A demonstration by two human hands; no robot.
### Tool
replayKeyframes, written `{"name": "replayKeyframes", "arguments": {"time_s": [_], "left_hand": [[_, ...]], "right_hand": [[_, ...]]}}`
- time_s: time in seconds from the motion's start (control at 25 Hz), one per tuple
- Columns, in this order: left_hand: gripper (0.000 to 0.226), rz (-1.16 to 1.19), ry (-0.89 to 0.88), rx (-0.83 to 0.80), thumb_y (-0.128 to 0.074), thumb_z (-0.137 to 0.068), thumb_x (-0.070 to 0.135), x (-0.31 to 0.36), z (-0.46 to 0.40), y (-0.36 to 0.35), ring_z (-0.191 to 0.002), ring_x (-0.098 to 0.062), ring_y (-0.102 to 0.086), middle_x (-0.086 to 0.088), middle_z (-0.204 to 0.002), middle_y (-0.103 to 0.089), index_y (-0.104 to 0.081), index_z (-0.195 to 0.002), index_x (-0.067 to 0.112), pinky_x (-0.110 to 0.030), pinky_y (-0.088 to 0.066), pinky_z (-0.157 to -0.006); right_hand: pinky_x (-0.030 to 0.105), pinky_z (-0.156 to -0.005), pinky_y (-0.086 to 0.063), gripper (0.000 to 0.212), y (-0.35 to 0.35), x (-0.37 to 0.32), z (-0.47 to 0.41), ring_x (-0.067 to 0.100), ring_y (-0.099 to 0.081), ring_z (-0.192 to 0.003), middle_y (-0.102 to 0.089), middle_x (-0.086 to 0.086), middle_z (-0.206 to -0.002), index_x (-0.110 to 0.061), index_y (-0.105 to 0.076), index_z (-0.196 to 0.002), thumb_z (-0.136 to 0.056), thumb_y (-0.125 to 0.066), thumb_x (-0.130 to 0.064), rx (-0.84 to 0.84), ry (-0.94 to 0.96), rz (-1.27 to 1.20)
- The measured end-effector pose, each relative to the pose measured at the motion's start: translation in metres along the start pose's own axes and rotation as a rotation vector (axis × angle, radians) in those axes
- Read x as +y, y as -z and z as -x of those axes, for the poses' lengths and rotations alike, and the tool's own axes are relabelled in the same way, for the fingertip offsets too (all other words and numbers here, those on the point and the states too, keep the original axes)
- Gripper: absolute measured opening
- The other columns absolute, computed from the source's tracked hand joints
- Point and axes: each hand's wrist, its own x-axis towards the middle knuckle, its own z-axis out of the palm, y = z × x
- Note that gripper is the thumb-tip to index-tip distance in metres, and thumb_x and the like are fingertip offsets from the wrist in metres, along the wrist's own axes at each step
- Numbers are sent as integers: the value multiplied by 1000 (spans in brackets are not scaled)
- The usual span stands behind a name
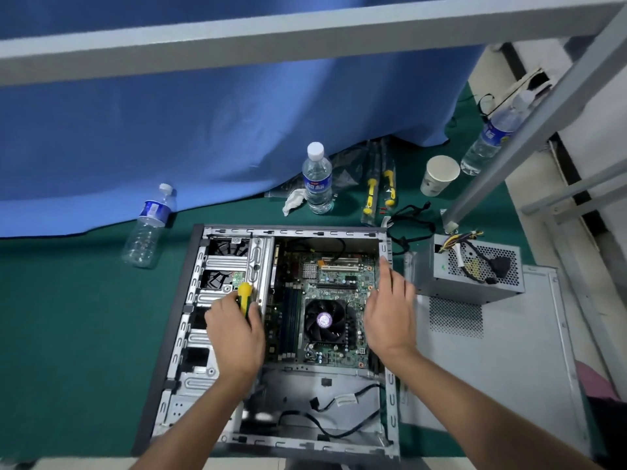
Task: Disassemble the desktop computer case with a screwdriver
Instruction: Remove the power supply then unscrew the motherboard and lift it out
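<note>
Left hand grips the yellow screwdriver, fingers curled, over the open computer case lying on the green table. Right hand hovers, fingers straight, by the case's right wall. Blue curtain behind.

Open grey metal computer case lies flat on green table mat, green motherboard inside it. Perforated grey power supply box sits just right of case, on detached grey side panel. Behind case: two clear plastic water bottles, white paper cup; a third bottle lies far right.
</note>
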Motion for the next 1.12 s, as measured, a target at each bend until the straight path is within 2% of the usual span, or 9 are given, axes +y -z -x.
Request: {"name": "replayKeyframes", "arguments": {"time_s": [0.16, 0.36, 0.44, 0.52, 0.64, 0.76, 0.92, 1.0, 1.12], "left_hand": [[47, -109, 28, -22, -57, -96, 28, 6, -3, 4, -92, -26, -40, -21, -108, -54, -48, -128, -5, -42, -38, -79], [67, -181, -23, -83, -57, -95, 37, 1, -12, 9, -119, -39, -39, -25, -133, -43, -35, -143, -3, -53, -36, -95], [63, -198, -170, -54, -59, -94, 31, 4, -12, 10, -131, -38, -34, -24, -142, -40, -37, -145, 1, -55, -33, -105], [59, -197, -431, -82, -64, -89, 20, 16, -7, 3, -134, -34, -39, -19, -143, -43, -43, -143, 9, -53, -33, -108], [56, -131, -657, -387, -60, -91, 16, 54, -2, -21, -121, -24, -45, -7, -133, -48, -42, -144, 17, -40, -40, -102], [41, -160, -612, -684, -52, -98, 27, 89, -17, -54, -118, -26, -45, -7, -125, -50, -47, -137, 16, -39, -42, -101], [37, -408, -580, -899, -62, -93, 31, 111, -33, -93, -128, -30, -38, -11, -136, -48, -60, -127, 18, -44, -37, -107], [26, -475, -572, -933, -66, -90, 29, 110, -31, -105, -131, -29, -37, -9, -136, -50, -68, -115, 21, -47, -33, -110], [11, -355, -599, -790, -63, -92, 22, 110, -30, -115, -118, -25, -47, -2, -116, -64, -69, -101, 24, -42, -36, -104]], "right_hand": [[37, -106, -39, 61, 2, -1, 1, 17, -39, -120, -47, -3, -130, -22, -15, -155, -100, -41, -25, -10, -18, -8], [38, -110, -39, 61, 3, -3, 1, 16, -37, -124, -46, -3, -135, -24, -15, -156, -99, -38, -23, -7, -44, -4], [35, -108, -37, 60, 4, -4, 1, 16, -37, -125, -47, -2, -136, -25, -17, -155, -100, -39, -22, 5, -49, -3], [34, -109, -33, 57, 5, -4, 2, 15, -37, -123, -48, -3, -134, -25, -18, -155, -102, -38, -22, 12, -48, 4], [35, -109, -31, 53, 7, -3, 1, 17, -38, -122, -50, -1, -134, -23, -22, -155, -104, -35, -25, 24, -43, 6], [36, -106, -33, 51, 8, -5, 1, 19, -39, -118, -51, 2, -135, -21, -25, -154, -104, -35, -24, 29, -36, 1], [37, -103, -35, 51, 9, -3, 1, 20, -41, -115, -51, 2, -132, -20, -27, -154, -104, -33, -26, 21, -43, 0], [36, -104, -34, 51, 7, -2, 2, 21, -41, -117, -51, 1, -133, -21, -27, -154, -103, -29, -30, 19, -47, 1], [31, -105, -27, 52, 6, -1, 0, 21, -42, -118, -50, 0, -135, -22, -28, -154, -103, -27, -31, 22, -33, -3]]}}
